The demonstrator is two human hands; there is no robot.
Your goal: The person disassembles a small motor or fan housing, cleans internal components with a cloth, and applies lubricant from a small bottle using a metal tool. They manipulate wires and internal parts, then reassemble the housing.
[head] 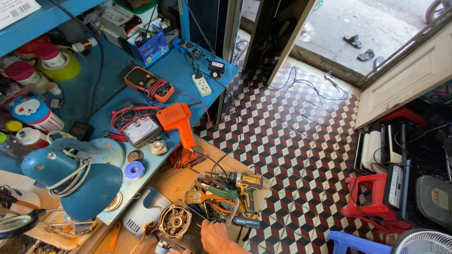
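- Reaching up from the bottom edge, 1 hand (217,236) lies on the wooden bench, fingers together and pointing at a pile of tools; whether it is the left or the right I cannot tell, and it grips nothing that shows.
- A sliver of a second hand (175,251) shows at the bottom edge, too cut off to tell its pose.
- Just left of the first hand sits an opened motor housing (174,220), round and metal, its face up, beside a pale blue tool casing (143,209).
- Above the fingertips lies a shallow tray (262,184) of tools, with a yellow and black cordless drill (246,189) and orange-handled pliers (210,199).
- Further up, an orange heat gun (180,122) stands upright at the bench edge.
- On the blue table (179,70) rest an analogue meter (140,129), an orange multimeter (148,83) and a white power strip (202,85).
- A blue desk lamp (75,181) hangs over the left side.
- To the right spreads a chequered tile floor (301,150).
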